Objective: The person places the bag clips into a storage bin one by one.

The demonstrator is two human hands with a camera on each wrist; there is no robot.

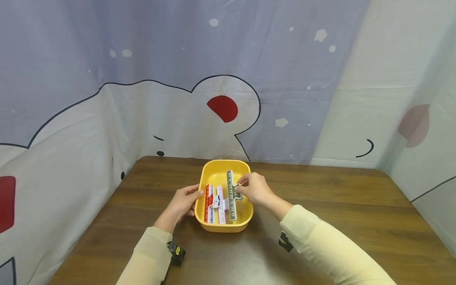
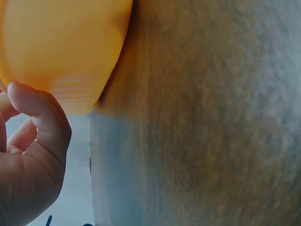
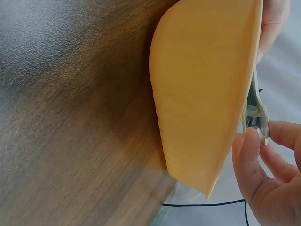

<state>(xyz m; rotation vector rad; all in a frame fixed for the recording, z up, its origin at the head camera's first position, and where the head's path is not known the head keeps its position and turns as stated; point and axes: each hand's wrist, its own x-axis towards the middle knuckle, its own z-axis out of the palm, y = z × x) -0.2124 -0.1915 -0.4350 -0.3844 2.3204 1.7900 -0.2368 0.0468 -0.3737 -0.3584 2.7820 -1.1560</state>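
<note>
A yellow plastic basin [image 1: 228, 228] sits on the table, and my left hand [image 1: 182, 202] grips its left rim, thumb over the edge. In the left wrist view the left thumb [image 2: 42, 110] is bent against the basin wall [image 2: 70, 47]. My right hand [image 1: 257, 187] pinches the handle of a dark green clip [image 1: 231, 198] with a piano-key print, held at the basin's right side. In the right wrist view this clip's handle [image 3: 256, 113] shows at the rim between thumb and fingers. Inside the basin lie a red clip [image 1: 207, 204], a blue-and-white clip [image 1: 216, 202] and a pale purple clip [image 1: 221, 208].
The basin stands near the back edge of a brown wooden table [image 1: 320, 198]. Behind the table hangs a printed curtain [image 1: 285, 79]. Small black devices [image 1: 176, 253] are strapped at both wrists.
</note>
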